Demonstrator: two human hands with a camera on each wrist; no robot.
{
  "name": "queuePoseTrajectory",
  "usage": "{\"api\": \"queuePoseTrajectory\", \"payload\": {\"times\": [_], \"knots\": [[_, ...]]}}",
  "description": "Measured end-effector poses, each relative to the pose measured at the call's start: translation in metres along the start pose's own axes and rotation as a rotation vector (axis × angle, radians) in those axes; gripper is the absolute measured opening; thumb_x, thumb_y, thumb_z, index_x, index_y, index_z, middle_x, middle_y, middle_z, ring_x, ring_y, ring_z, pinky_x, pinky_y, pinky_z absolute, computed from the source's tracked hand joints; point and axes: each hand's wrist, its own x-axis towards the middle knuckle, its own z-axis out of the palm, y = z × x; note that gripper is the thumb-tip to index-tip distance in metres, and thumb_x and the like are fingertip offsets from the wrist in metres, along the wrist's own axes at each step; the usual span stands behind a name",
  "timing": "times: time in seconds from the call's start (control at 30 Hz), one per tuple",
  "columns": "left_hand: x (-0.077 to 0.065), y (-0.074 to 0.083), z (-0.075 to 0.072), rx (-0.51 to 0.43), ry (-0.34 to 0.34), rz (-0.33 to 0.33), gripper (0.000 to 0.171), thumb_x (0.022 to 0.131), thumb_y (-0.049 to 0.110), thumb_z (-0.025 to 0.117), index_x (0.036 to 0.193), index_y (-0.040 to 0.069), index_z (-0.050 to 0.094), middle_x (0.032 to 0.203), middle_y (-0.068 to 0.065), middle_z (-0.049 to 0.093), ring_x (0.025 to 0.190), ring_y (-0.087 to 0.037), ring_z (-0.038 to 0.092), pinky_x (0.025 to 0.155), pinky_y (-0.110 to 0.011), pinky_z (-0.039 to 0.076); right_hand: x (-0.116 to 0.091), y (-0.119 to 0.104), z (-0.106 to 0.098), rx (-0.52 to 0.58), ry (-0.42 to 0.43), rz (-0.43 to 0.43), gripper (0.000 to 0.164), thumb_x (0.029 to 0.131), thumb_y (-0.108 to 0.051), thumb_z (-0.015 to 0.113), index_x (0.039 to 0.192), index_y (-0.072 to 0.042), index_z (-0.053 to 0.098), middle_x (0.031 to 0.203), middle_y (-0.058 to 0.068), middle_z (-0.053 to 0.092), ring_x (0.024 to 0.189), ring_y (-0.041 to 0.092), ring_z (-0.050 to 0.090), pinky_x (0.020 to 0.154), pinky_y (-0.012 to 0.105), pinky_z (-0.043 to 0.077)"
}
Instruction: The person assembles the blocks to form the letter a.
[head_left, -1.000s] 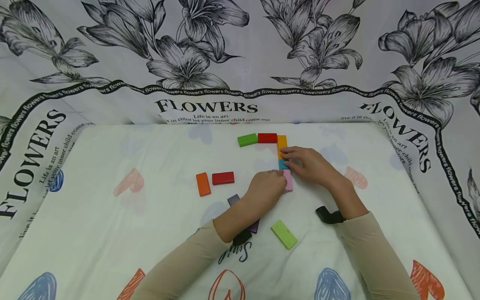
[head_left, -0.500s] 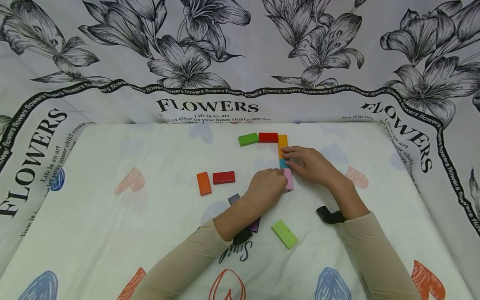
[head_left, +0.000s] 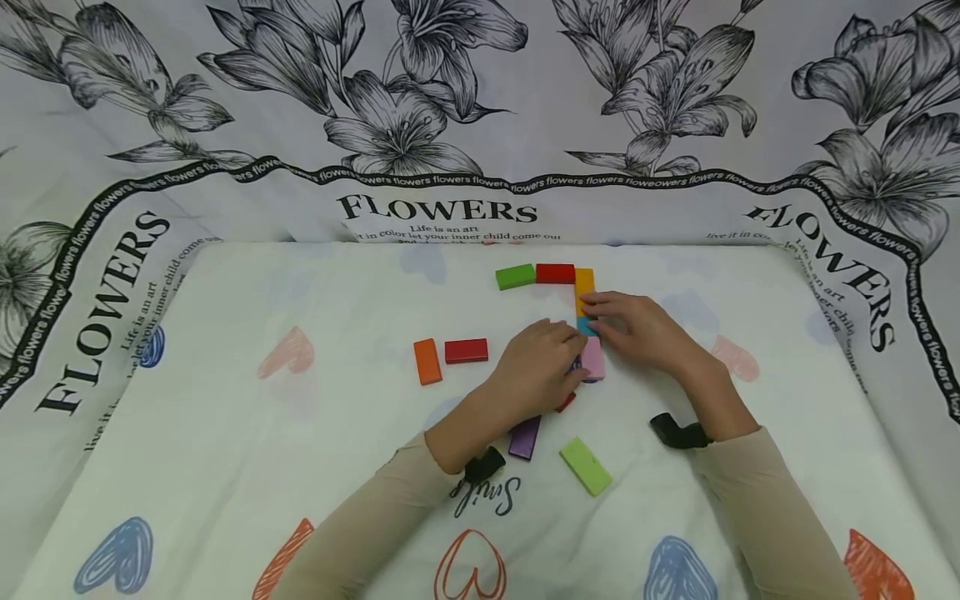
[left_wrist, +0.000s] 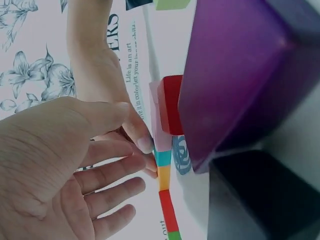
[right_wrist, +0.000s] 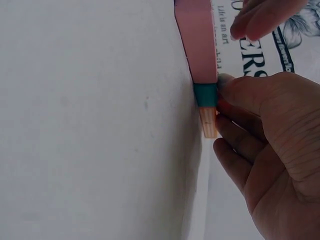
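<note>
A chain of wooden blocks runs from green (head_left: 515,277) and red (head_left: 555,273) at the far side, through a yellow-orange block (head_left: 583,285) and a blue block (head_left: 586,327), to a pink block (head_left: 593,360). My left hand (head_left: 536,367) hovers just left of the pink block, fingers spread and relaxed, holding nothing in the left wrist view. Fingers of my right hand (head_left: 645,333) rest against the right side of the blue and yellow-orange blocks; the thumb touches the blue one in the right wrist view. Partly hidden under my left hand lies another red block (head_left: 566,403).
A purple block (head_left: 524,439) and a lime-green block (head_left: 586,467) lie nearer me. Further left are an orange block (head_left: 427,362) and a red block (head_left: 466,351). A heart-patterned white cloth (head_left: 337,467) covers the table, with a flower-printed cloth (head_left: 435,208) behind it.
My left hand has let go of the pink block, its fingers spreading and lifting from it. My right hand stays at the chain. The head view has shifted slightly.
</note>
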Motion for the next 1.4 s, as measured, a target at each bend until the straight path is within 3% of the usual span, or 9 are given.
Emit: {"api": "queuePoseTrajectory", "payload": {"times": [0.1, 0.27, 0.4, 0.63, 0.77, 0.9, 1.1, 1.4], "knots": [[-0.001, 0.0, -0.001, -0.056, -0.014, 0.001, 0.039, 0.104, 0.04, 0.067, 0.133, 0.015, 0.073, 0.134, 0.0, 0.074, 0.127, -0.016, 0.068, 0.121, -0.036, 0.047, 0.001, 0.002, -0.001, 0.014, -0.009, 0.004, 0.035, 0.103, -0.008, 0.068, 0.136, 0.001, 0.069, 0.149, 0.017, 0.064, 0.145, 0.04, 0.056, 0.12, 0.06, 0.044], [-0.002, 0.004, 0.005, -0.09, -0.041, 0.036, 0.025, 0.104, 0.038, 0.067, 0.11, 0.017, 0.079, 0.123, 0.003, 0.076, 0.104, -0.013, 0.071, 0.09, -0.026, 0.061, 0.002, 0.003, 0.0, 0.005, -0.023, 0.014, 0.035, 0.104, -0.009, 0.066, 0.138, 0.0, 0.068, 0.151, 0.016, 0.063, 0.146, 0.04, 0.055, 0.121, 0.06, 0.043], [0.002, 0.006, 0.008, -0.079, -0.037, 0.042, 0.024, 0.104, 0.037, 0.066, 0.107, 0.017, 0.079, 0.118, 0.003, 0.075, 0.097, -0.013, 0.068, 0.08, -0.025, 0.061, 0.001, 0.002, -0.002, -0.004, -0.023, 0.029, 0.036, 0.103, -0.008, 0.067, 0.138, 0.001, 0.068, 0.151, 0.016, 0.063, 0.145, 0.039, 0.055, 0.121, 0.06, 0.043], [0.0, 0.005, 0.005, -0.107, -0.051, 0.034, 0.027, 0.105, 0.038, 0.066, 0.115, 0.016, 0.078, 0.126, 0.002, 0.075, 0.105, -0.014, 0.07, 0.086, -0.027, 0.062, 0.001, 0.0, -0.002, 0.007, -0.028, 0.037, 0.035, 0.104, -0.008, 0.066, 0.138, 0.0, 0.068, 0.152, 0.015, 0.062, 0.147, 0.039, 0.054, 0.122, 0.059, 0.042], [-0.005, -0.001, -0.003, -0.133, -0.059, 0.026, 0.038, 0.105, 0.038, 0.065, 0.134, 0.015, 0.073, 0.139, -0.001, 0.072, 0.125, -0.018, 0.07, 0.108, -0.034, 0.057, 0.001, -0.001, -0.002, 0.005, -0.027, 0.037, 0.035, 0.103, -0.008, 0.067, 0.138, 0.0, 0.068, 0.152, 0.016, 0.062, 0.147, 0.039, 0.054, 0.122, 0.06, 0.042], [-0.011, -0.013, -0.014, -0.166, -0.1, -0.024, 0.05, 0.105, 0.038, 0.065, 0.15, 0.016, 0.061, 0.151, -0.004, 0.064, 0.144, -0.022, 0.059, 0.125, -0.042, 0.044, 0.001, 0.0, -0.001, 0.009, -0.02, 0.041, 0.035, 0.103, -0.007, 0.067, 0.137, 0.0, 0.069, 0.151, 0.016, 0.063, 0.147, 0.04, 0.053, 0.122, 0.059, 0.042], [-0.024, -0.041, -0.029, -0.169, -0.126, -0.127, 0.06, 0.103, 0.04, 0.068, 0.158, 0.019, 0.052, 0.155, -0.004, 0.06, 0.146, -0.024, 0.056, 0.123, -0.046, 0.046, 0.007, -0.002, 0.001, -0.01, -0.036, 0.055, 0.038, 0.103, -0.012, 0.067, 0.14, -0.002, 0.067, 0.152, 0.013, 0.063, 0.148, 0.038, 0.052, 0.124, 0.058, 0.04], [-0.046, -0.071, -0.037, -0.25, -0.059, -0.17, 0.054, 0.103, 0.035, 0.07, 0.152, 0.018, 0.058, 0.15, -0.005, 0.064, 0.135, -0.024, 0.065, 0.11, -0.046, 0.057, 0.0, -0.001, 0.002, -0.04, -0.011, 0.055, 0.036, 0.103, -0.012, 0.068, 0.137, -0.001, 0.069, 0.149, 0.014, 0.065, 0.145, 0.039, 0.055, 0.122, 0.06, 0.041]]}}
